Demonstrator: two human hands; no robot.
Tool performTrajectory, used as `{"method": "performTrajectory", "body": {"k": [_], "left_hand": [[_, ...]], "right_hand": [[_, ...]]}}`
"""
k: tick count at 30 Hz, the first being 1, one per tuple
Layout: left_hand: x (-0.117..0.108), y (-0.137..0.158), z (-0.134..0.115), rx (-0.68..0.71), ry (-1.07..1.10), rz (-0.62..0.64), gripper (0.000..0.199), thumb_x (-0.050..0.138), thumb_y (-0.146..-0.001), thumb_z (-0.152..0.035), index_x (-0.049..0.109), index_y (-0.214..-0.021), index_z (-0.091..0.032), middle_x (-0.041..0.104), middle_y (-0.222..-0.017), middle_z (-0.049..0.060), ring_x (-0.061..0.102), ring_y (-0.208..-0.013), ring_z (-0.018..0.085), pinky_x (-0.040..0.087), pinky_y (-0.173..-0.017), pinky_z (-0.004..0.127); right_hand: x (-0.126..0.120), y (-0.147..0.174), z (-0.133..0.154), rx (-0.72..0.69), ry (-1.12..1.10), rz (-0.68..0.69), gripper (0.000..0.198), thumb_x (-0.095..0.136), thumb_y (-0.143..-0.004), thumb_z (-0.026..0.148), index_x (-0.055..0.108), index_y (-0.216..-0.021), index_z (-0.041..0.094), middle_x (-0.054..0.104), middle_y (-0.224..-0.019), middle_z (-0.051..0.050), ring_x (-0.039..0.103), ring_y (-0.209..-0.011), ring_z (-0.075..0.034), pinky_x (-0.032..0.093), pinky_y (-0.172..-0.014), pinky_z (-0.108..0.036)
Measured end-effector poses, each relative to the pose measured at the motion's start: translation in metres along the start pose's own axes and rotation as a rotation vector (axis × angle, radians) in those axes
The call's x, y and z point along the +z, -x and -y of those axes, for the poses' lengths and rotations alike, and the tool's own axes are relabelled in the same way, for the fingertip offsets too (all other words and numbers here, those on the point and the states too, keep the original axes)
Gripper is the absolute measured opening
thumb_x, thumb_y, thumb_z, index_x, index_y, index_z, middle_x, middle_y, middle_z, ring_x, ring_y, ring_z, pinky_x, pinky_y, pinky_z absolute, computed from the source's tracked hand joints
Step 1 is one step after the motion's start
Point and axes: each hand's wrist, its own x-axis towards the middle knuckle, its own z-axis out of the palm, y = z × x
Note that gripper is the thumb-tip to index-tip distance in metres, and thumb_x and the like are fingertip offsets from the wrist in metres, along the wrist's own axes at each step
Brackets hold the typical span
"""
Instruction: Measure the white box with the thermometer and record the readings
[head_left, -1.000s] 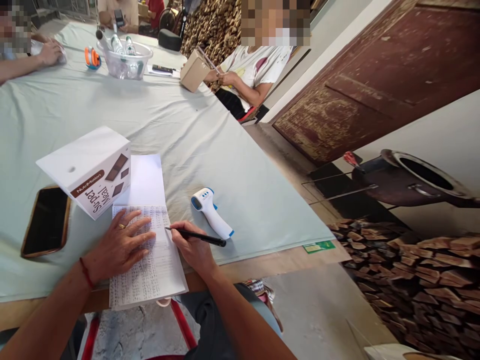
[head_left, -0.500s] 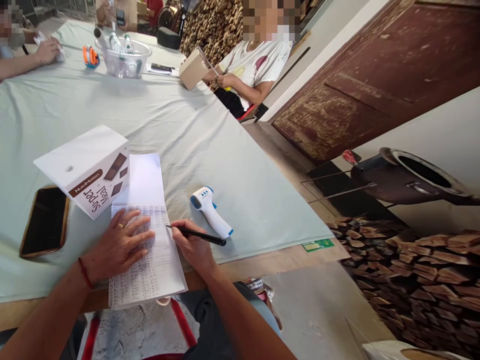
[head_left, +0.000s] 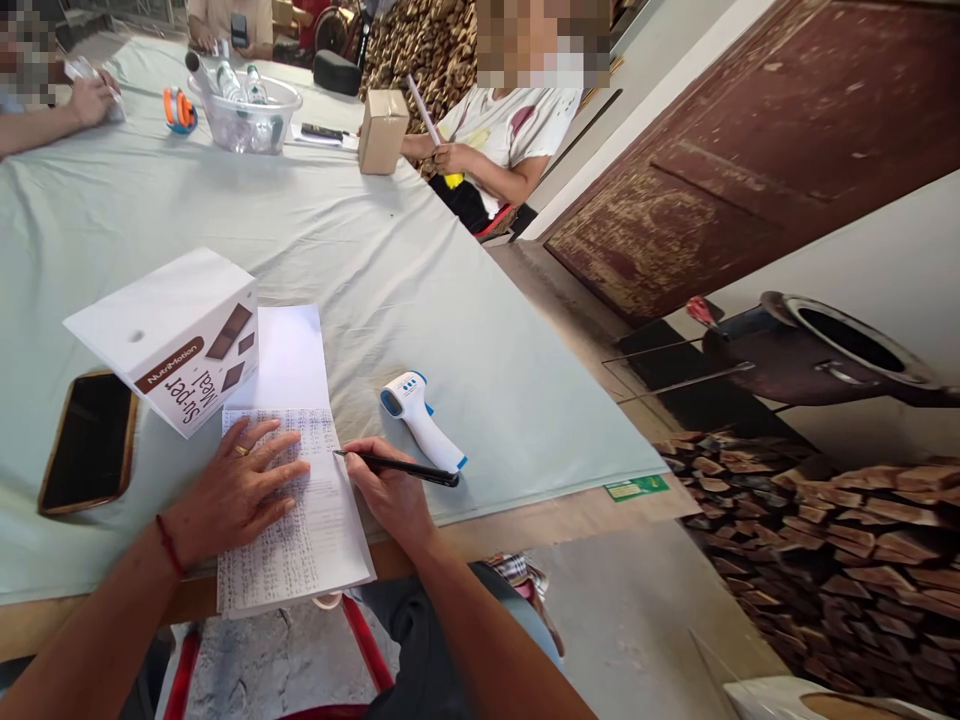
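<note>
My left hand [head_left: 244, 487] lies flat with fingers spread on a notepad [head_left: 330, 530] covered in handwritten lines. In my right hand [head_left: 390, 500] is a black pen [head_left: 409, 467], its tip touching the right part of the written page. The pad's upper leaf [head_left: 292, 350] is blank and lies beyond the writing. A white NutriMotion box [head_left: 187, 340] stands just past my left hand, partly over that leaf. To the right of the pen lies a white and blue infrared thermometer [head_left: 424, 420]. A dark-screened phone [head_left: 88, 440] rests at the left.
Across the cloth-covered table [head_left: 465, 330] are a clear basin [head_left: 247, 125] with bottles, an orange tape roll [head_left: 179, 110] and a brown carton [head_left: 383, 132]. Several people sit around it; one person [head_left: 510, 140] is at the right edge. Firewood [head_left: 847, 560] is stacked at the right.
The pen's rear end has swung slightly right and down, while my left hand stays put. Across the table, the brown carton has gone from tilted to upright beside the person's hands.
</note>
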Motion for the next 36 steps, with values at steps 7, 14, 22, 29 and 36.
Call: {"method": "performTrajectory", "body": {"k": [7,14,22,29,36], "left_hand": [[-0.0012,-0.0006,-0.0011,-0.002,0.002,0.001,0.038,0.048,-0.102,-0.041,0.061,-0.135,-0.028,0.052,-0.151,0.006,0.036,-0.144,0.033,0.023,-0.120,0.060],[-0.0010,-0.0007,-0.0006,0.003,-0.002,0.005,0.038,0.047,-0.102,-0.042,0.062,-0.134,-0.028,0.052,-0.150,0.006,0.036,-0.144,0.033,0.024,-0.119,0.060],[-0.0012,-0.0006,-0.0007,0.016,-0.025,0.006,0.039,0.047,-0.102,-0.043,0.062,-0.134,-0.026,0.052,-0.151,0.008,0.036,-0.144,0.034,0.025,-0.117,0.060],[-0.0012,-0.0007,-0.0008,0.009,-0.017,0.005,0.038,0.048,-0.102,-0.043,0.062,-0.134,-0.027,0.051,-0.151,0.006,0.037,-0.143,0.033,0.024,-0.118,0.059],[-0.0012,-0.0003,-0.0008,0.015,-0.017,0.010,0.040,0.046,-0.102,-0.044,0.061,-0.134,-0.026,0.051,-0.151,0.007,0.036,-0.143,0.033,0.023,-0.118,0.059]], "right_hand": [[0.0003,0.0004,0.0005,-0.015,0.011,0.005,0.014,0.056,-0.080,0.031,0.065,-0.075,0.023,0.070,-0.070,-0.001,0.061,-0.064,-0.017,0.054,-0.065,-0.030],[0.0010,0.0004,0.0004,-0.006,-0.004,-0.018,0.015,0.056,-0.081,0.034,0.065,-0.076,0.023,0.069,-0.069,-0.001,0.061,-0.064,-0.018,0.053,-0.064,-0.030],[-0.0005,-0.0004,0.0005,0.041,-0.035,-0.039,0.017,0.056,-0.079,0.035,0.064,-0.075,0.021,0.065,-0.064,0.000,0.057,-0.058,-0.016,0.050,-0.059,-0.029],[0.0007,-0.0001,0.0010,0.030,-0.020,-0.038,0.017,0.055,-0.080,0.036,0.064,-0.074,0.022,0.066,-0.065,-0.001,0.058,-0.060,-0.017,0.050,-0.059,-0.029],[0.0015,0.0000,-0.0012,0.004,-0.001,-0.039,0.016,0.055,-0.080,0.034,0.064,-0.074,0.022,0.068,-0.067,-0.001,0.059,-0.062,-0.017,0.051,-0.063,-0.029]]}}
